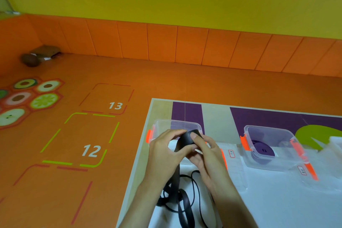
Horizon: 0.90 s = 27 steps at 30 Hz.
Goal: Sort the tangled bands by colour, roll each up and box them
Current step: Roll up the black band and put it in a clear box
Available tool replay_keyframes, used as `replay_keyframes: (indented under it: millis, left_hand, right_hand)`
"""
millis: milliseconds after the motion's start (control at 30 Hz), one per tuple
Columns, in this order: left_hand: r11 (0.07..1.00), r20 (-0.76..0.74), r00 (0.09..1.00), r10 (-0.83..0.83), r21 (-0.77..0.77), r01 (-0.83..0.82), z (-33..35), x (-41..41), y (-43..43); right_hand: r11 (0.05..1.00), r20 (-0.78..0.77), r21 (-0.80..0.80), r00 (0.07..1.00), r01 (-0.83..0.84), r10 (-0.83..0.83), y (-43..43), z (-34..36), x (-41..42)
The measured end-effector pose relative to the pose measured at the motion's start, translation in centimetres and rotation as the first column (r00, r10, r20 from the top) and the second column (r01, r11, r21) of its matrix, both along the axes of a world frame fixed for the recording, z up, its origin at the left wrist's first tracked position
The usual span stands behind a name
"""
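A black band [187, 138] is partly wound into a roll held above the table. My left hand [167, 151] grips the roll from the left and my right hand [205, 151] holds it from the right, thumb on top. The band's loose tail [182, 198] hangs down into tangled loops on the white tabletop. Behind my hands stands a clear box with orange clips [161, 123]; its inside is mostly hidden. A second clear box [249, 131] to the right holds a rolled purple band [262, 149].
The table [144, 146] has a pale edge on its left side, with purple and green patches at the back. A clear lid [235, 168] lies between the boxes. Orange floor with numbered squares 12 and 13 lies to the left. A brown object sits in the far corner [37, 56].
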<state>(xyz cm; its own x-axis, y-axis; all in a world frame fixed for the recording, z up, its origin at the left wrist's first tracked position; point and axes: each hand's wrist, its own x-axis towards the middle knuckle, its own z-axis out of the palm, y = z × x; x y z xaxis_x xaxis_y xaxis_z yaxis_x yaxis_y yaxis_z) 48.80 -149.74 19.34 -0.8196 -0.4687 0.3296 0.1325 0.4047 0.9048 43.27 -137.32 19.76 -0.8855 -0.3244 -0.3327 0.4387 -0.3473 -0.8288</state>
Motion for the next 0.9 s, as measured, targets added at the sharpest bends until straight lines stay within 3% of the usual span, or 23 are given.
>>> replay_keyframes:
  millis: [100, 200, 300, 367, 467, 567, 667, 900]
  left_hand:
    - [0.999, 0.039, 0.999, -0.023, 0.028, 0.022, -0.4, 0.2, 0.0]
    - [0.995, 0.046, 0.998, 0.036, -0.096, -0.031, -0.8, 0.3, -0.2]
    - [0.986, 0.023, 0.997, 0.073, -0.152, -0.068, -0.7, 0.2, -0.1]
    - [0.991, 0.001, 0.999, 0.052, -0.120, -0.051, -0.6, 0.1, 0.0]
    - [0.998, 0.034, 0.999, 0.004, -0.062, -0.002, -0.5, -0.3, 0.0]
    - [0.995, 0.052, 0.999, 0.008, -0.103, -0.003, -0.9, -0.4, -0.3]
    - [0.994, 0.040, 0.999, 0.028, -0.103, -0.024, -1.0, -0.4, -0.5]
    - [0.997, 0.018, 1.000, -0.013, -0.075, 0.014, -1.2, -1.0, -0.5]
  right_hand:
    - [0.999, 0.083, -0.023, 0.996, -0.027, 0.029, -0.2, -0.7, 0.2]
    - [0.975, -0.076, 0.182, 0.987, -0.129, 0.144, 0.2, -0.9, 0.3]
    - [0.959, -0.183, 0.275, 0.975, -0.071, 0.124, 0.4, -0.6, -0.2]
    - [0.975, -0.163, 0.219, 0.984, -0.029, 0.066, 0.4, -0.2, -0.1]
    - [0.997, 0.009, 0.064, 0.999, -0.040, 0.040, 0.2, -0.5, 0.1]
    - [0.970, -0.016, 0.188, 0.987, -0.156, 0.162, 0.6, -0.6, 0.1]
    - [0.970, -0.108, 0.234, 0.989, -0.070, 0.098, 0.8, -0.5, -0.3]
    - [0.998, 0.029, -0.045, 0.998, 0.054, -0.052, 0.5, -1.1, -0.5]
